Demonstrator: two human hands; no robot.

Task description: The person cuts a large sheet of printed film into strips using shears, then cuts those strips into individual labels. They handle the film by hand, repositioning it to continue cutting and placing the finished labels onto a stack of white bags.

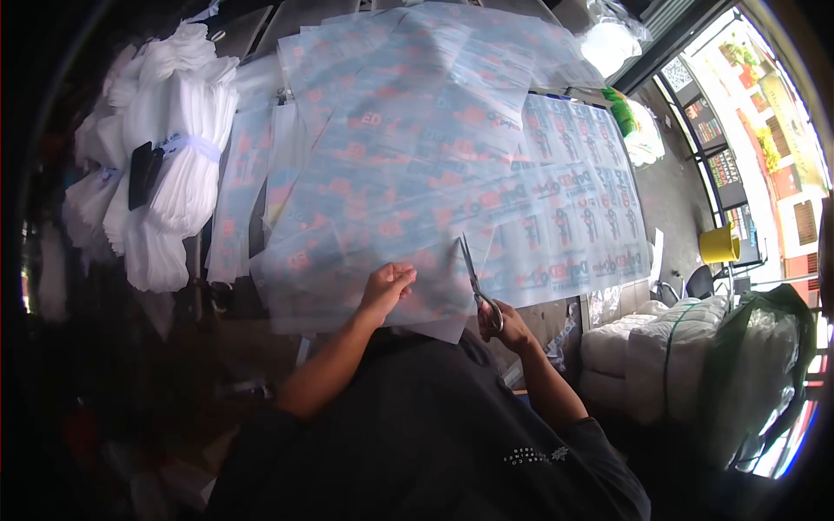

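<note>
Nearest us, we record a dark shirt (417, 425) with small white lettering, below both hands. The scissors (472, 273) are in the right hand (506, 328), its fingers closed around the handle loops; the blades extend ahead of those fingers, over the sheets. The left hand (388, 293) has its fingers curled in; we cannot tell whether they pinch any film. The printed plastic sheets (391, 187), with red and blue lettering, overlap in a broad spread beneath and beyond the fingers of both hands. Well left of the left fingers, we note bundled white plastic (187, 104) with a black object (142, 176) against it. Right of the right fingers: white wrapped bales (656, 352); farther off, a yellow bucket (719, 245).
</note>
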